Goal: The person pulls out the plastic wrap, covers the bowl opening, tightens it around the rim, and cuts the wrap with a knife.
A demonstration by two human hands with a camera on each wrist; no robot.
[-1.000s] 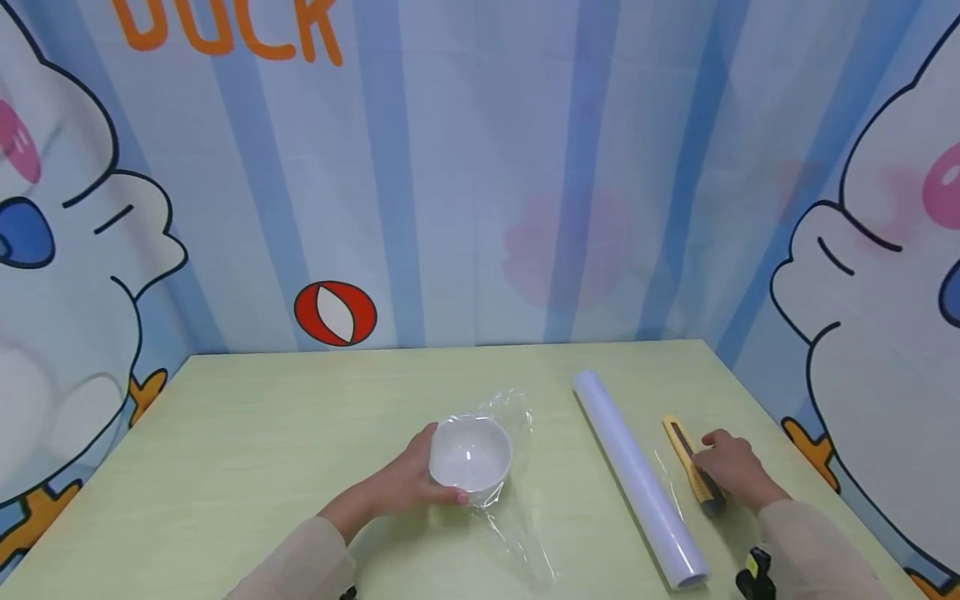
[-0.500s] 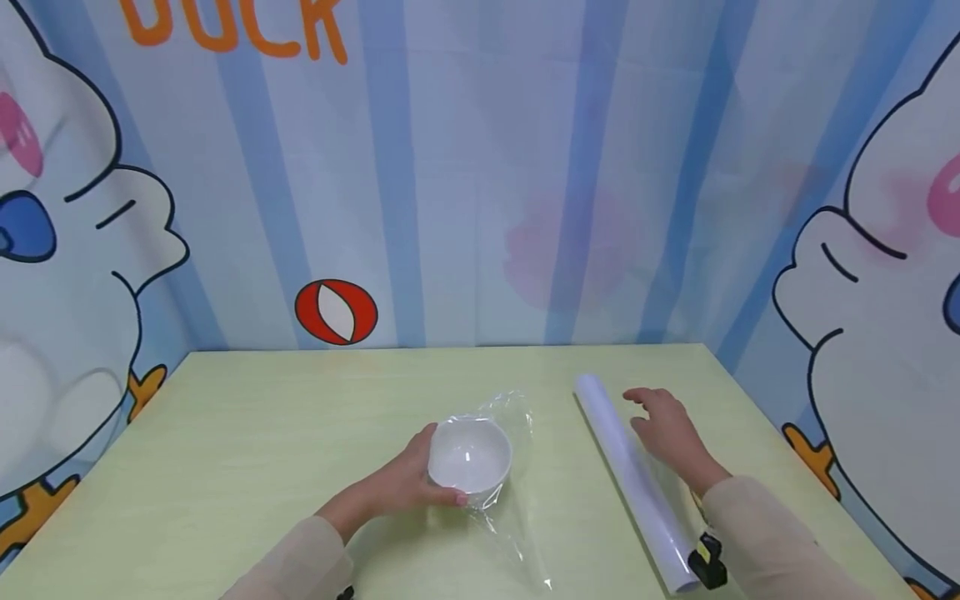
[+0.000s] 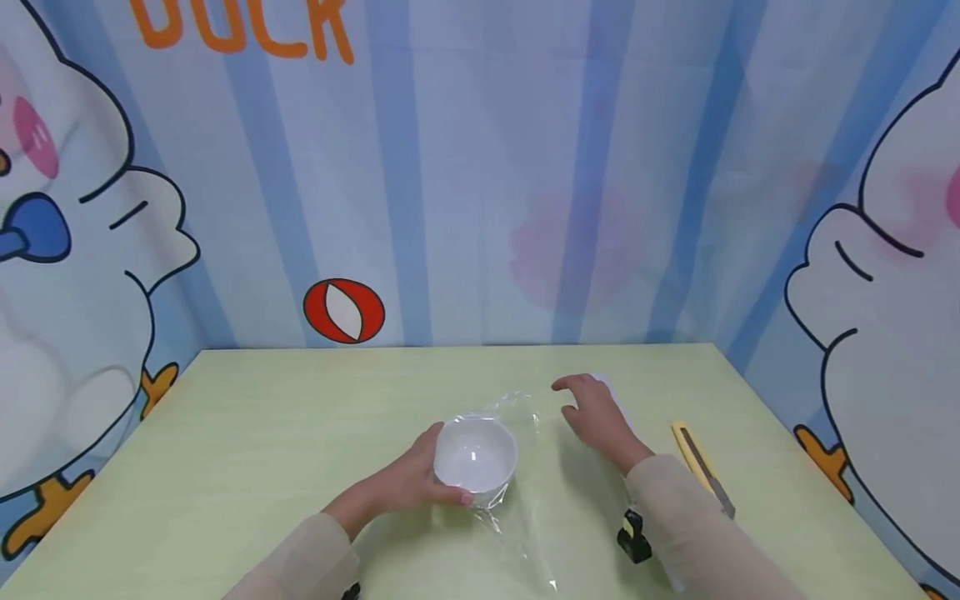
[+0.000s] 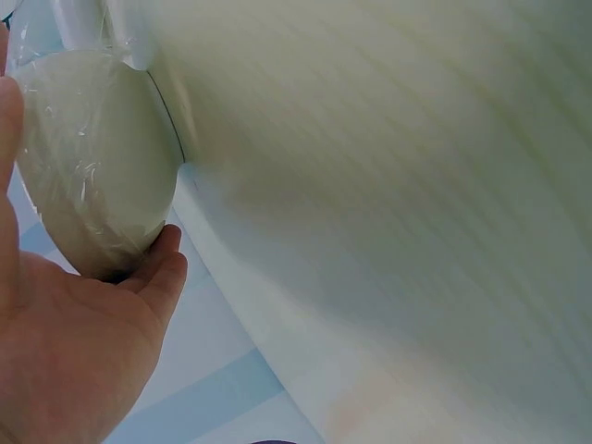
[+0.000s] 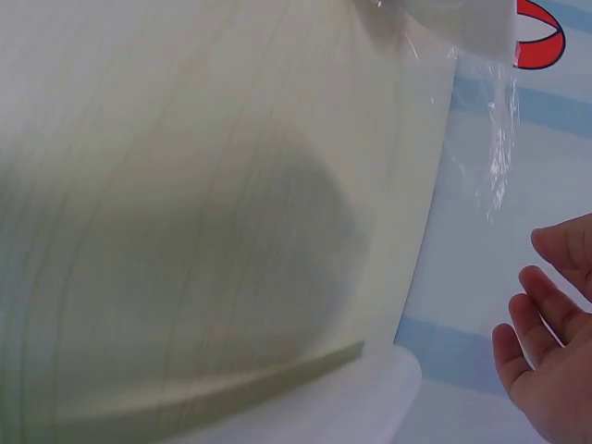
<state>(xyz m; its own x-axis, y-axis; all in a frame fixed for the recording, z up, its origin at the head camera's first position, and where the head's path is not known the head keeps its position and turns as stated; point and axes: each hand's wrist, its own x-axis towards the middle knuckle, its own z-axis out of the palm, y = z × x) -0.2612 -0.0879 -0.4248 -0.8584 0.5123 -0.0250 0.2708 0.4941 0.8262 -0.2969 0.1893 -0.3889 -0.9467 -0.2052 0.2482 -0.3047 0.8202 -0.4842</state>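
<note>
My left hand (image 3: 414,479) grips a white bowl (image 3: 477,457) at its left side, thumb at the near rim and fingers around the far side. Clear plastic wrap (image 3: 517,492) clings to the bowl's outside and trails off to its right. In the left wrist view the bowl (image 4: 102,166) shows its wrapped underside, with the palm beside it. My right hand (image 3: 597,417) hovers to the right of the wrap, fingers loosely bent and holding nothing. In the right wrist view its fingers (image 5: 532,338) are spread apart, with the loose wrap (image 5: 490,139) beyond them.
A white roll (image 3: 611,398) lies on the table, mostly hidden under my right forearm. Right of it is a yellow utility knife (image 3: 701,462), partly covered by the sleeve. The pale table (image 3: 300,400) meets a printed blue curtain at the back.
My right hand has left the utility knife and moved left across the roll toward the bowl. The left hand keeps holding the bowl in the same place.
</note>
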